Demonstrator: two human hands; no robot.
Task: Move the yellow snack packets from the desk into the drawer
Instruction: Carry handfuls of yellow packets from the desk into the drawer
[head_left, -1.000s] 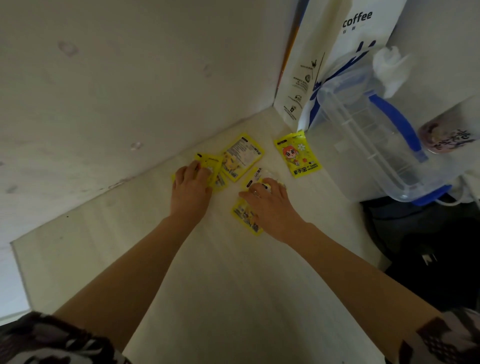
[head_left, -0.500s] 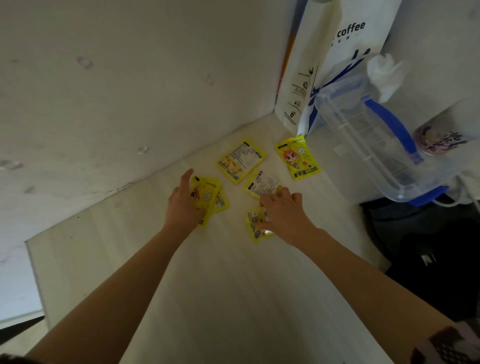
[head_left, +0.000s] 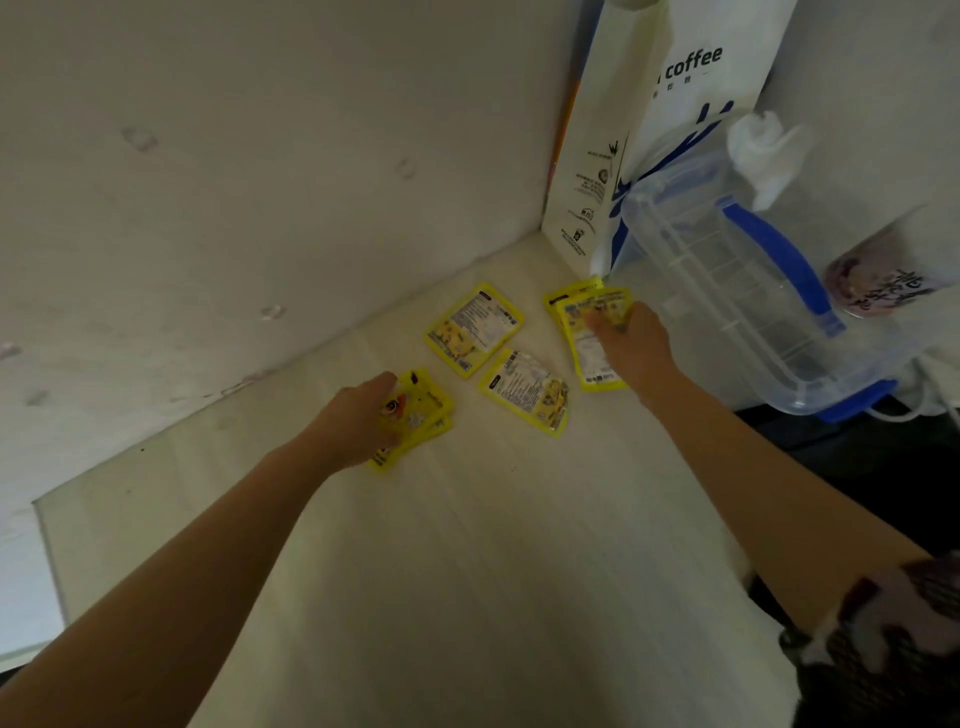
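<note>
On the pale counter (head_left: 467, 571), the left hand (head_left: 358, 426) grips a small stack of yellow packets (head_left: 421, 410), fingers curled around its edge. To its right, two loose packets lie flat with printed backs up: one (head_left: 474, 328) nearer the wall, one (head_left: 525, 391) closer in. Further right, the right hand (head_left: 631, 345) pinches a packet (head_left: 589, 338) laid over another packet (head_left: 558, 300). Just behind stands a white coffee bag (head_left: 639, 130) in the corner. Right beside that hand a clear plastic box (head_left: 727, 291) with a blue handle crowds the counter's edge, with a crumpled tissue (head_left: 763, 150) above it and a printed cup (head_left: 893, 275) beyond.
</note>
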